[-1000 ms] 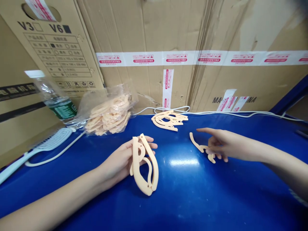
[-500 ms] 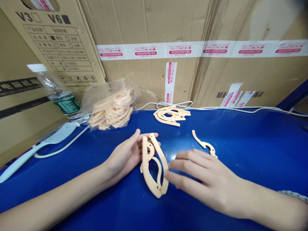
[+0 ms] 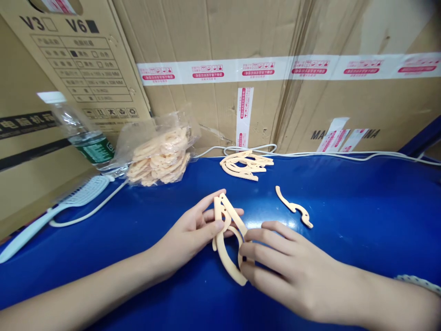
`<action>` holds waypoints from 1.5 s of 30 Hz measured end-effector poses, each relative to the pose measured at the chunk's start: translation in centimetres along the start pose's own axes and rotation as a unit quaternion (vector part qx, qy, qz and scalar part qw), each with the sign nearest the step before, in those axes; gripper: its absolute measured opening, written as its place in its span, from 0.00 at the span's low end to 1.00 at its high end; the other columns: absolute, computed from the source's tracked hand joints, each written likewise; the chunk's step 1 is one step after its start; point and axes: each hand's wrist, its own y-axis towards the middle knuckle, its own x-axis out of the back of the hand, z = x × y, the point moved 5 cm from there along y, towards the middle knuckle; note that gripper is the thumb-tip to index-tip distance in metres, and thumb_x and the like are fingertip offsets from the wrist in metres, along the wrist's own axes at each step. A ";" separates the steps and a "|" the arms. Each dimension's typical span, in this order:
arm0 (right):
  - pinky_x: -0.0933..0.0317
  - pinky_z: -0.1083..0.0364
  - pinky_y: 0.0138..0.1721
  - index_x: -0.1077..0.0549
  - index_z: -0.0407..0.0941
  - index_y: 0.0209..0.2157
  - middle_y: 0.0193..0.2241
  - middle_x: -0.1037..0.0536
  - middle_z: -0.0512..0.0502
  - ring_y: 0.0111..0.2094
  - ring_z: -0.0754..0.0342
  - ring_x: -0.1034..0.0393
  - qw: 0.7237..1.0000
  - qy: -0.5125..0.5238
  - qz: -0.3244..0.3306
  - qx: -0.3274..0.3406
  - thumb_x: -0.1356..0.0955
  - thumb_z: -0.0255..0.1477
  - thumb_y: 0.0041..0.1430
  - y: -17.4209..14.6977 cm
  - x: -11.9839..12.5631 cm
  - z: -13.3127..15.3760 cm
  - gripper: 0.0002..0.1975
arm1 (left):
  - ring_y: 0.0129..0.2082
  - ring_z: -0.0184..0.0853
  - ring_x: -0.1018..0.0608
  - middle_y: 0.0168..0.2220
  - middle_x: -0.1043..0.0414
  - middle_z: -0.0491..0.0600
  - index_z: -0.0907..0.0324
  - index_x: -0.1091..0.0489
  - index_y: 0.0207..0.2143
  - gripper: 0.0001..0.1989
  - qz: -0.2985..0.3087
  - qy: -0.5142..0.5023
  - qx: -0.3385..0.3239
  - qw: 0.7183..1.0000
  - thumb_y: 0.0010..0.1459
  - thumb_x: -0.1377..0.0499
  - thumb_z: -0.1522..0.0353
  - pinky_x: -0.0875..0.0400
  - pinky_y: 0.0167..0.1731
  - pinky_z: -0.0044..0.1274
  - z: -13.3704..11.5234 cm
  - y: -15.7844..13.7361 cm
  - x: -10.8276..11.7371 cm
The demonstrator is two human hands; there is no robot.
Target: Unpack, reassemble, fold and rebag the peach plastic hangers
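A cream plastic folding hanger (image 3: 225, 257), its arms folded close together, is held up above the blue table. My left hand (image 3: 196, 230) grips its upper end, the thumb lying across the front and the fingers behind. On the other side, my right hand (image 3: 285, 262) has its fingers closed on the right arm near the lower end; the fingertips are partly hidden. A loose curved hanger piece with a hook (image 3: 294, 207) lies on the table beyond my right hand.
Further back lie several hanger parts (image 3: 244, 165) in a pile. A clear bag of hanger parts (image 3: 160, 154) stands left of them. At the left are a hairbrush (image 3: 82, 193) and a water bottle (image 3: 91, 142). Cardboard boxes (image 3: 206, 37) and a white cable (image 3: 310, 155) line the back.
My left thumb has come down onto the hanger, closing the hand on it. The hanger has shifted slightly right, and my right fingers have closed on its lower right arm.
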 end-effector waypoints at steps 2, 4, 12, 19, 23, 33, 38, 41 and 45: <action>0.42 0.49 0.47 0.25 0.42 0.35 0.39 0.21 0.45 0.44 0.49 0.30 1.000 -0.008 -0.006 -0.008 0.41 0.21 0.68 -0.1 0.0 -0.4 0.14 | 0.50 0.42 0.22 0.52 0.26 0.58 0.57 0.44 0.61 0.29 0.020 0.042 0.001 0.999 0.61 0.37 0.69 0.28 0.49 0.31 0.0 0.0 -0.4; 0.42 0.49 0.47 0.26 0.42 0.35 0.41 0.21 0.45 0.48 0.48 0.31 1.000 -0.016 -0.014 -0.016 0.41 0.20 0.67 -0.1 0.1 -0.6 0.13 | 0.47 0.41 0.21 0.50 0.25 0.56 0.58 0.40 0.58 0.25 0.039 0.079 0.010 0.996 0.60 0.37 0.70 0.27 0.48 0.31 -0.1 -0.1 -0.8; 0.47 0.44 0.53 0.29 0.42 0.36 0.39 0.22 0.44 0.45 0.48 0.31 0.997 -0.043 0.006 -0.065 0.40 0.23 0.68 -0.6 -0.6 -1.3 0.09 | 0.42 0.39 0.18 0.48 0.22 0.54 0.60 0.35 0.55 0.26 -0.006 0.090 0.032 0.995 0.56 0.33 0.68 0.25 0.44 0.25 -0.4 -0.3 -0.9; 0.45 0.48 0.48 0.33 0.43 0.28 0.24 0.29 0.50 0.26 0.55 0.38 0.989 -0.076 0.034 -0.125 0.45 0.27 0.72 -0.6 -1.0 -2.3 0.19 | 0.46 0.43 0.19 0.46 0.21 0.56 0.62 0.29 0.49 0.20 -0.032 0.071 0.020 0.997 0.55 0.32 0.66 0.25 0.46 0.27 0.0 -0.3 -0.3; 0.46 0.49 0.44 0.34 0.43 0.28 0.25 0.30 0.49 0.26 0.54 0.38 0.986 -0.077 0.055 -0.141 0.47 0.21 0.70 -0.7 -1.2 -2.5 0.18 | 0.45 0.44 0.19 0.44 0.20 0.56 0.62 0.26 0.46 0.18 -0.037 0.068 0.016 0.997 0.55 0.32 0.64 0.25 0.45 0.27 0.1 -0.2 0.0; 0.51 0.51 0.39 0.34 0.44 0.29 0.26 0.31 0.49 0.28 0.53 0.42 0.986 -0.061 0.086 -0.128 0.45 0.19 0.66 -0.8 -1.5 -2.3 0.15 | 0.43 0.43 0.18 0.42 0.19 0.55 0.61 0.25 0.43 0.16 -0.050 0.075 0.030 0.995 0.53 0.31 0.63 0.23 0.43 0.28 0.1 -0.1 0.1; 0.52 0.52 0.38 0.34 0.44 0.28 0.24 0.33 0.50 0.27 0.53 0.43 0.989 -0.068 0.065 -0.111 0.46 0.19 0.68 -0.7 -1.1 -2.0 0.17 | 0.40 0.43 0.17 0.40 0.19 0.56 0.61 0.25 0.42 0.16 -0.042 0.092 0.044 0.994 0.54 0.32 0.61 0.23 0.43 0.29 0.2 -0.1 0.3; 0.52 0.52 0.37 0.33 0.43 0.28 0.23 0.33 0.49 0.26 0.53 0.44 0.991 -0.089 0.051 -0.091 0.46 0.19 0.68 -0.4 -0.6 -1.6 0.18 | 0.39 0.42 0.18 0.39 0.19 0.55 0.61 0.25 0.41 0.14 -0.038 0.093 0.049 0.994 0.55 0.33 0.62 0.24 0.44 0.30 0.1 -0.1 0.3; 0.52 0.52 0.34 0.32 0.43 0.27 0.21 0.33 0.50 0.25 0.54 0.44 0.992 -0.120 0.003 -0.038 0.44 0.19 0.67 0.0 0.7 -1.0 0.17 | 0.30 0.38 0.19 0.30 0.20 0.51 0.62 0.24 0.39 0.12 -0.065 0.040 0.050 0.996 0.58 0.35 0.62 0.22 0.36 0.30 -0.3 0.1 0.6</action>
